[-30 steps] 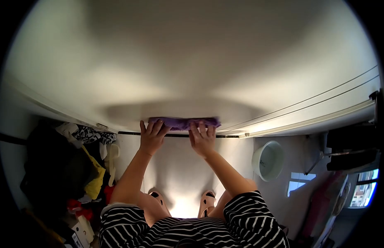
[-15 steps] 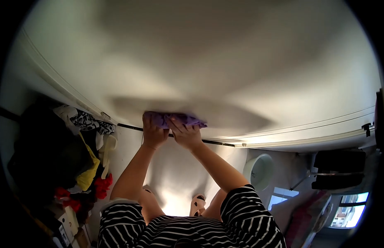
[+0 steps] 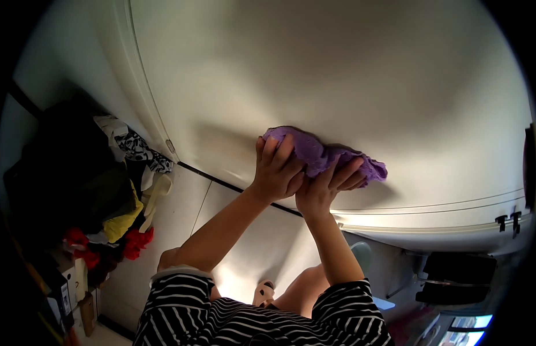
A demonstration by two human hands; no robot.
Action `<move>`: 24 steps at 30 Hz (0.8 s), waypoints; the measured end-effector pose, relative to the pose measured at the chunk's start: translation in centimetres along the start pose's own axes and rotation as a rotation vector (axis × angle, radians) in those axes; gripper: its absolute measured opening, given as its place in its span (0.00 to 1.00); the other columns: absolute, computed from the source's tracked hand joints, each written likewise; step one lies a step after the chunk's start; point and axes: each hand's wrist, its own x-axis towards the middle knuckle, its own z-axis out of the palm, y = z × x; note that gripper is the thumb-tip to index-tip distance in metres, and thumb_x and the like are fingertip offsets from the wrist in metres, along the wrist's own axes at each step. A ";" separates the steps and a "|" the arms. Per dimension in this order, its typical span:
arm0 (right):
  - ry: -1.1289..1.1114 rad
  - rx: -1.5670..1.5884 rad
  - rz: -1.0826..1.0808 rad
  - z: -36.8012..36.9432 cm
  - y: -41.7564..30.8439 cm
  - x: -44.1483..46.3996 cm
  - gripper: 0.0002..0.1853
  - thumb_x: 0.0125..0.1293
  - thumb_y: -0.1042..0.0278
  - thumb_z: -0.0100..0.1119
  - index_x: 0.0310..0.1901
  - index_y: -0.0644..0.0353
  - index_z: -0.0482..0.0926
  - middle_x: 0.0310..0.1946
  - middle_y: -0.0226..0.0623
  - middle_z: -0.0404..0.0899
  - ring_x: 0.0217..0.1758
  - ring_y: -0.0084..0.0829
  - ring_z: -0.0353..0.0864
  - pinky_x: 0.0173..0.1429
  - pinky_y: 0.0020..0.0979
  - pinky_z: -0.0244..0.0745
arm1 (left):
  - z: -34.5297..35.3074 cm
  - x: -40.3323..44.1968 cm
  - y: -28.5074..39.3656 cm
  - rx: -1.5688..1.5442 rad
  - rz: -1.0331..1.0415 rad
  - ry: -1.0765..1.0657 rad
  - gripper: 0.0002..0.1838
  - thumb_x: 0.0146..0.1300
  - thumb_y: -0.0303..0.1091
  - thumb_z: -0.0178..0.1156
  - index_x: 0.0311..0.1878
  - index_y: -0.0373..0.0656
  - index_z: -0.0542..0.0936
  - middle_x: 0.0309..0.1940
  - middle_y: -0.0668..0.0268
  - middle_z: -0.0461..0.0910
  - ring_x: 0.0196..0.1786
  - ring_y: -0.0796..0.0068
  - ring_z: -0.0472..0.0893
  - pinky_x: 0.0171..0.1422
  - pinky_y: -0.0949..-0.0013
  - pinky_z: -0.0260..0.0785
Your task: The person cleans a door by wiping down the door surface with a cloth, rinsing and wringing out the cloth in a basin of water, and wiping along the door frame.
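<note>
A crumpled purple cloth [image 3: 314,153] lies against a large pale door-like panel [image 3: 348,75]. My left hand [image 3: 278,167] presses on the cloth's left part, its fingers bent over the lower edge. Just to the right, my right hand [image 3: 327,187] grips the cloth's lower right part, fingers curled onto it. The two hands nearly touch at the thumbs. Part of the cloth sticks out to the right beyond my right hand.
Dark clothes [image 3: 66,173] with a yellow piece [image 3: 125,216] and red pieces [image 3: 138,243] are heaped at left, above boxes [image 3: 72,288]. A pale basin [image 3: 361,254] is partly hidden behind my right arm. Black items [image 3: 457,277] hang at right.
Both hands and the purple cloth have moved right and a little up the panel. The cloth is more bunched. The view has turned, and the basin is now mostly covered by my right arm.
</note>
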 end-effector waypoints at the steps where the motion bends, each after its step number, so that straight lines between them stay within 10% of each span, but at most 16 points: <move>1: 0.020 -0.038 -0.009 0.0 -0.3 0.7 0.39 0.65 0.49 0.50 0.69 0.63 0.47 0.69 0.67 0.27 0.71 0.68 0.18 0.64 0.65 0.15 | 0.2 0.3 -0.6 0.053 0.039 0.047 0.13 0.58 0.47 0.52 0.40 0.51 0.78 0.61 0.52 0.65 0.59 0.49 0.63 0.64 0.44 0.51; 5: -0.073 -0.211 -0.221 2.1 -2.8 0.0 0.35 0.61 0.53 0.56 0.66 0.60 0.59 0.69 0.67 0.38 0.70 0.70 0.26 0.64 0.66 0.21 | 0.9 -3.1 -4.5 0.186 -0.091 0.257 0.19 0.61 0.53 0.48 0.46 0.52 0.77 0.60 0.57 0.66 0.61 0.51 0.63 0.67 0.43 0.50; 9: -0.127 -0.137 -0.416 7.8 -7.3 -3.4 0.28 0.58 0.58 0.52 0.64 0.42 0.67 0.70 0.31 0.54 0.74 0.43 0.44 0.70 0.51 0.29 | 1.9 -15.5 -10.4 0.385 -0.384 -0.115 0.33 0.64 0.56 0.45 0.67 0.48 0.59 0.65 0.56 0.61 0.68 0.44 0.58 0.69 0.37 0.47; 15: -0.403 -0.030 -0.585 12.6 -10.7 -9.1 0.26 0.62 0.59 0.45 0.64 0.39 0.66 0.71 0.16 0.53 0.75 0.29 0.42 0.72 0.42 0.23 | 2.2 -26.1 -11.7 0.593 -0.587 -0.197 0.42 0.63 0.56 0.46 0.71 0.40 0.43 0.68 0.44 0.47 0.68 0.38 0.52 0.68 0.38 0.46; 21: -0.438 0.012 -0.472 5.5 -8.1 -2.9 0.27 0.58 0.61 0.51 0.61 0.55 0.70 0.67 0.36 0.59 0.58 0.40 0.60 0.63 0.44 0.47 | 1.2 -13.8 -6.1 0.260 -0.743 -0.196 0.40 0.62 0.55 0.48 0.69 0.38 0.51 0.69 0.38 0.35 0.70 0.30 0.39 0.70 0.35 0.38; 24: -0.411 0.105 -0.361 2.8 -7.0 0.0 0.25 0.59 0.60 0.51 0.58 0.60 0.71 0.67 0.56 0.53 0.54 0.54 0.56 0.61 0.53 0.41 | 0.4 -9.5 -6.6 0.058 -0.613 0.103 0.31 0.63 0.51 0.47 0.58 0.33 0.60 0.67 0.34 0.45 0.69 0.29 0.44 0.68 0.35 0.40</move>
